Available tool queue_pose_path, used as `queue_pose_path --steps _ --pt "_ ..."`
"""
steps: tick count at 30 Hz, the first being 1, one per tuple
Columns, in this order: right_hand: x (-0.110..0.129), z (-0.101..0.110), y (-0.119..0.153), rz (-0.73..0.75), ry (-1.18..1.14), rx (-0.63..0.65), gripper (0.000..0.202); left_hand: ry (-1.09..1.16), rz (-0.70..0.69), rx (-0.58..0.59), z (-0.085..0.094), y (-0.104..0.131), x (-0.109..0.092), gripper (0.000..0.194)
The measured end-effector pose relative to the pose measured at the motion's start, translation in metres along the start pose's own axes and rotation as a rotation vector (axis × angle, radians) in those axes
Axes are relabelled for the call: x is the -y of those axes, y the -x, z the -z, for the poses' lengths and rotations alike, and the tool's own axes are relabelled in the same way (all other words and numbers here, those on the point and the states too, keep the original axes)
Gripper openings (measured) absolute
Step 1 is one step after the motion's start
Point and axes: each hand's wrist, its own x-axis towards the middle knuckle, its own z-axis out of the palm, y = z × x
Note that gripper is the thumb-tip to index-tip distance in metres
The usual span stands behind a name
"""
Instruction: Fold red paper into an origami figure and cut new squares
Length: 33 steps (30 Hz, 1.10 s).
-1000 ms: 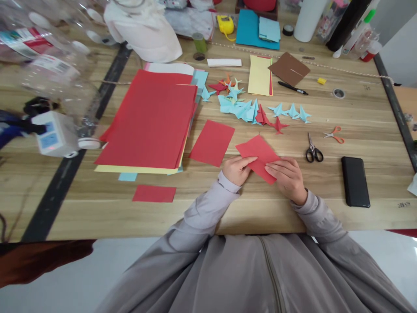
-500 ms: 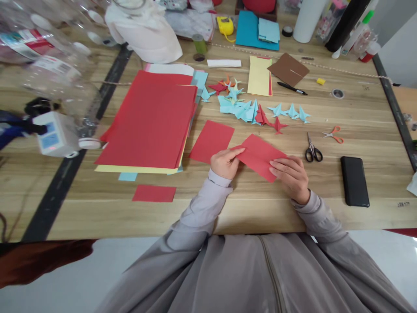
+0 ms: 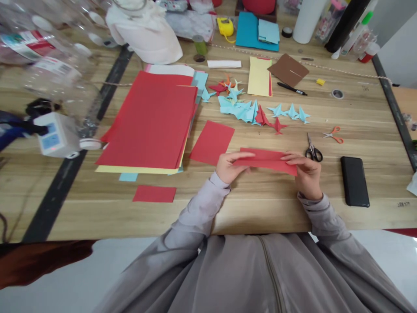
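A sheet of red paper (image 3: 265,161) is held between both hands, creased along its length and partly folded, its long side running left to right. My left hand (image 3: 230,167) pinches its left end, and my right hand (image 3: 306,173) grips the right end. Just behind my left hand, a second red square of paper (image 3: 211,142) lies flat on the table. Beyond the held sheet sit folded red paper cranes (image 3: 269,118) and several blue paper cranes (image 3: 244,108). Black-handled scissors (image 3: 312,150) lie close to my right hand.
A stack of large red sheets (image 3: 153,121) lies on the left, a small red strip (image 3: 154,194) in front of it. Orange scissors (image 3: 334,135) and a black phone-like object (image 3: 355,181) are on the right. Clear plastic bottles (image 3: 61,74) crowd the far left.
The red paper has turned from a diagonal position to lie level, and it now appears narrower, bent along its crease. Both hands have shifted, the right one farther right.
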Motion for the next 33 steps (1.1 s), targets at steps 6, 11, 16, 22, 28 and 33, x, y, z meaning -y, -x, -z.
queue_pose_path --steps 6,11,16,22,28,33 --pt "0.004 -0.005 0.001 -0.031 0.059 0.098 0.006 -0.002 0.044 0.023 -0.007 0.005 0.000 0.029" --pt "0.006 -0.011 0.002 -0.056 0.046 0.136 0.003 -0.016 0.040 -0.021 -0.010 0.004 -0.001 0.030" --pt "0.008 -0.011 0.000 -0.064 0.067 0.069 0.003 -0.057 -0.002 -0.016 -0.007 0.002 -0.006 0.025" --pt "0.008 -0.009 0.001 -0.048 0.105 0.003 0.003 -0.156 -0.033 -0.040 -0.004 0.002 -0.007 0.022" --pt "0.007 -0.005 0.002 -0.065 0.127 -0.031 0.006 -0.148 -0.034 -0.042 -0.001 0.003 -0.007 0.025" --pt "0.001 0.001 -0.001 -0.068 -0.066 -0.077 0.017 -0.143 -0.072 -0.002 0.005 0.002 -0.008 0.025"
